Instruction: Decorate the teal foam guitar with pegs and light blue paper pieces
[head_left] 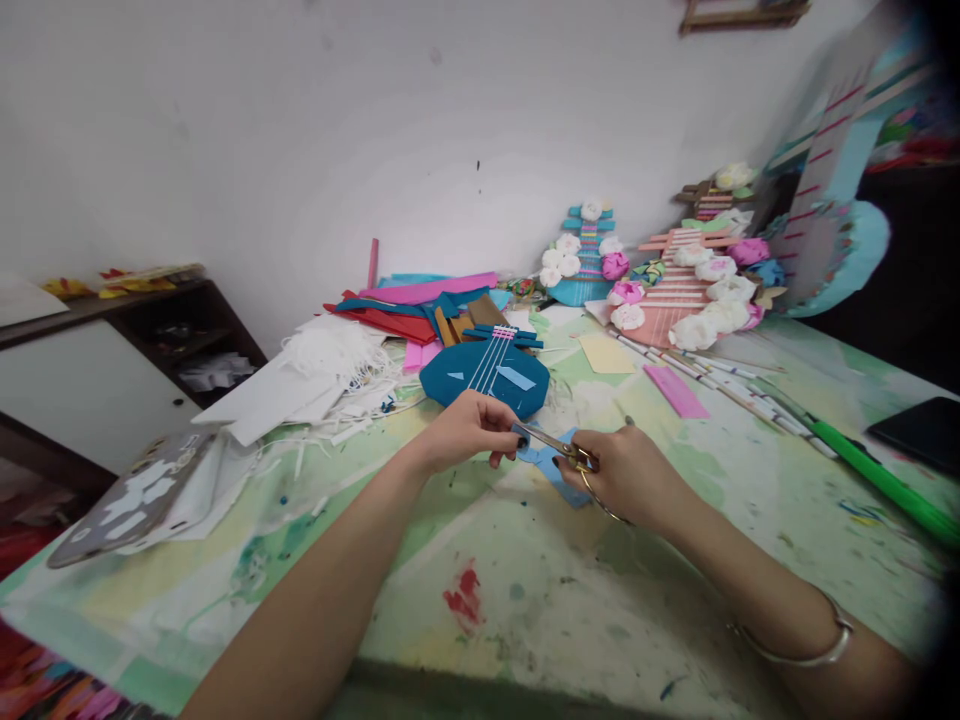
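My left hand (484, 432) pinches a small piece of blue paper (520, 432) between thumb and fingers. A pair of scissors (559, 445) is gripped in my right hand (619, 470), its blades pointing left to the paper at my left fingertips. Beneath the scissors, light blue paper (562, 478) lies on the table. Just beyond my hands rests a dark blue lute-shaped craft (457, 375) with white strings, and light blue scraps (516, 378) lie on it. Whether the blades touch the paper is too small to tell.
Coloured paper (431, 290) is piled at the back. White strips and fringe (330, 360) lie to the left, near a grey phone-like case (131, 500). Flower-trimmed instrument crafts (589, 265) stand at the back right. Rolled sticks (750, 395) and a green tool (877, 480) lie right.
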